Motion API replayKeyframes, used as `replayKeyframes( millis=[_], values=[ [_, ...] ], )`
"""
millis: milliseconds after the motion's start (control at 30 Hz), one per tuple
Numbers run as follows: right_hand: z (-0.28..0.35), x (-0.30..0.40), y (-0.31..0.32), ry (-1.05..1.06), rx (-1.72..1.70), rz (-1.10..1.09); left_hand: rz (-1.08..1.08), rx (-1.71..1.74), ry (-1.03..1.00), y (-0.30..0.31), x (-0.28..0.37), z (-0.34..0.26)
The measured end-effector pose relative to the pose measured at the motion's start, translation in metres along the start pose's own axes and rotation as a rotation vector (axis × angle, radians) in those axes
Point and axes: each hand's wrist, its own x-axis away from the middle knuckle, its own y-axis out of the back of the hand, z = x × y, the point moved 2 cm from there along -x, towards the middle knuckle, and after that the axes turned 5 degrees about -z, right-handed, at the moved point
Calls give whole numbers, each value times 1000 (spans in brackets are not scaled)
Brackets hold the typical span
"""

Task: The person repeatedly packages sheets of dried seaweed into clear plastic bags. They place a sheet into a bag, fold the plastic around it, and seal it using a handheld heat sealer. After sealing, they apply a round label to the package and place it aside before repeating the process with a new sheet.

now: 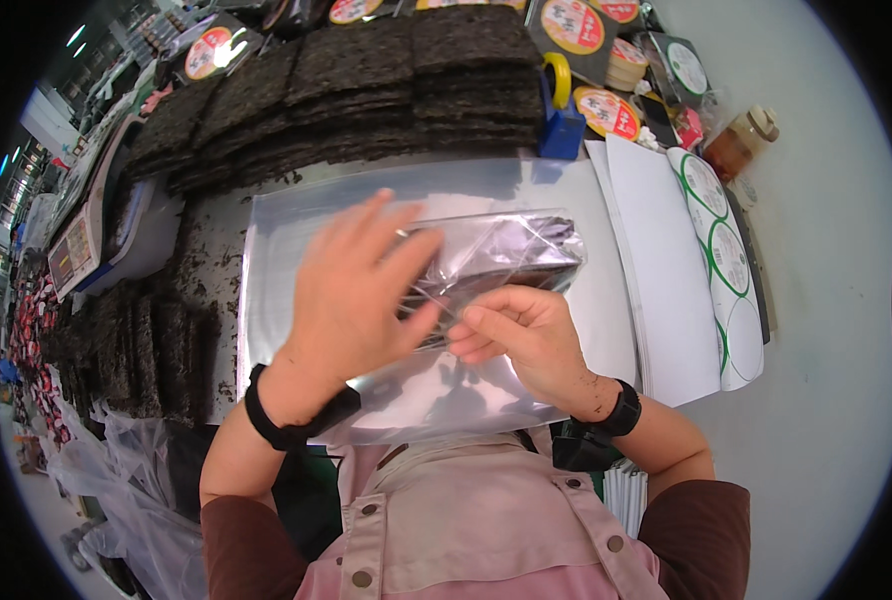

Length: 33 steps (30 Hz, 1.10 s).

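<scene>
A clear plastic bag with dark seaweed sheets inside (506, 244) lies on a stack of clear plastic sheets or bags (446, 405) in front of me. My right hand (528, 337) pinches the near edge of the filled bag between thumb and fingers. Spread and blurred by motion, my left hand (363, 285) is over the bag's left part, hiding some of it; whether it grips any film does not show. Beyond the bag stand tall stacks of dark dried seaweed sheets (348, 67).
At the left are a weighing scale (78, 251) and a smaller seaweed stack (138, 345). A blue tape dispenser (561, 124) stands behind the plastic stack. White paper (660, 262) and round label stickers (729, 255) lie at right, with a bottle of brown liquid (738, 142) beyond.
</scene>
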Motion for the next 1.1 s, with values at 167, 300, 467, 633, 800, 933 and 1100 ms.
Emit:
replayKeyframes(
  millis=[167,300,467,633,800,933,1100],
  values=[
    [-7,-6,-8,95,-17,-39,14,166,300,-8,5,20],
    [-12,-16,-10,123,1,-105,19,137,356,-11,0,23],
    [-13,-21,-8,77,65,-187,66,272,230,-14,-5,33],
    [9,-11,11,301,323,-273,120,392,426,-15,-12,32],
    [69,-86,108,762,543,-672,88,291,344,-13,-9,28],
    [74,-190,220,353,548,-763,63,262,280,-14,-8,24],
    [86,-244,233,65,671,-693,50,258,267,-11,-6,19]
  ],
)
